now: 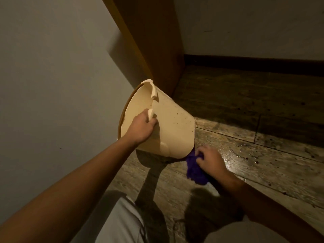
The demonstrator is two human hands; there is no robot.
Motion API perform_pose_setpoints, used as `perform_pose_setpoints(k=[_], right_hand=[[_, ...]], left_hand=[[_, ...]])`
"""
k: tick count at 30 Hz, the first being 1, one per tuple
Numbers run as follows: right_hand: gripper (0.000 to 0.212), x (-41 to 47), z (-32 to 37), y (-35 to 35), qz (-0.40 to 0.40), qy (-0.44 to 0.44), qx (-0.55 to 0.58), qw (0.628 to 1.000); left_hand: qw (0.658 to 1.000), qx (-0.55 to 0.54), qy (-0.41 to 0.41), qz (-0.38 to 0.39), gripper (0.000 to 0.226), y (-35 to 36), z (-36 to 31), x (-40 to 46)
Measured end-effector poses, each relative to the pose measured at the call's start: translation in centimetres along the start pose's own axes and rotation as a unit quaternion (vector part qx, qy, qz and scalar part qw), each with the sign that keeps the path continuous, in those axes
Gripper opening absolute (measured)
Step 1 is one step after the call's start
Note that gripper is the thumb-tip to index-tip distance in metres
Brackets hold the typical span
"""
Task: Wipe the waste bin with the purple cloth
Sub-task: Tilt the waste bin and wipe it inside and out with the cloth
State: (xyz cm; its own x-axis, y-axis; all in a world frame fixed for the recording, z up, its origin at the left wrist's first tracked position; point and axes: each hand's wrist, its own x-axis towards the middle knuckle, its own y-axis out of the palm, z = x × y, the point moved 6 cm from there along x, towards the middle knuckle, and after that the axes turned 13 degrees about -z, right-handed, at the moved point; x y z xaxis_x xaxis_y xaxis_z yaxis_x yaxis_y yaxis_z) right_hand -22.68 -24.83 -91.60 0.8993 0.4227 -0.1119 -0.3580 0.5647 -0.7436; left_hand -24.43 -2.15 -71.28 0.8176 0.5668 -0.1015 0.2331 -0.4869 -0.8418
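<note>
Head view: the left hand (142, 128) curls around the chipped rim of the cream waste bin (168, 127), holding it tilted with its mouth toward the pale wall (52, 76) on the left and its base toward the floor on the right. The right hand (210, 161) grips the bunched purple cloth (193, 170), pressing it against the bin's lower edge near the base. Beneath lies a worn, glossy wooden plank floor (263, 155) speckled with dark spots. A wooden door frame (154, 50) stands just behind the bin; a dark skirting board (254, 64) edges the far wall. Floor stretches open to the right.
</note>
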Motion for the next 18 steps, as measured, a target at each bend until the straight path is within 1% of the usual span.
perform_pose_setpoints(k=[2,4,6,8,10,12,13,15,16,18], right_hand=[[0.027,1.6,0.0,-4.2,-0.063,0.097,0.134,0.984],[0.03,2.9,0.6,-8.4,-0.11,0.141,0.244,0.953],[0.033,4.2,2.5,-12.0,-0.136,0.134,0.334,0.923],[0.032,5.3,5.7,-14.4,-0.155,0.097,0.384,0.905],[0.028,5.9,9.2,-15.3,-0.182,0.034,0.376,0.908],[0.027,5.6,12.6,-14.2,-0.197,-0.04,0.315,0.928],[0.029,5.1,14.0,-12.9,-0.196,-0.07,0.278,0.938],[0.041,3.8,16.2,-9.8,-0.19,-0.12,0.194,0.955],[0.048,3.2,16.7,-8.4,-0.193,-0.14,0.154,0.959],[0.055,2.9,16.2,-6.5,-0.212,-0.157,0.095,0.96]], left_hand=[[0.999,-0.026,-0.027,-0.003,0.036,-0.5,0.6,0.0],[0.996,-0.064,-0.061,0.005,0.04,-0.7,1.3,-0.2],[0.99,-0.112,-0.085,0.018,0.045,-0.6,1.6,-0.9],[0.984,-0.149,-0.091,0.021,0.05,0.0,1.4,-1.7],[0.98,-0.174,-0.092,0.01,0.049,0.5,0.8,-2.2],[0.98,-0.183,-0.079,-0.006,0.044,0.8,0.1,-2.1],[0.981,-0.181,-0.061,-0.014,0.038,0.9,-0.4,-2.0],[0.982,-0.186,-0.021,-0.03,0.027,0.9,-0.9,-1.9],[0.98,-0.195,-0.016,-0.033,0.029,0.9,-1.0,-2.0],[0.977,-0.21,-0.022,-0.032,0.04,1.0,-1.1,-2.3]])
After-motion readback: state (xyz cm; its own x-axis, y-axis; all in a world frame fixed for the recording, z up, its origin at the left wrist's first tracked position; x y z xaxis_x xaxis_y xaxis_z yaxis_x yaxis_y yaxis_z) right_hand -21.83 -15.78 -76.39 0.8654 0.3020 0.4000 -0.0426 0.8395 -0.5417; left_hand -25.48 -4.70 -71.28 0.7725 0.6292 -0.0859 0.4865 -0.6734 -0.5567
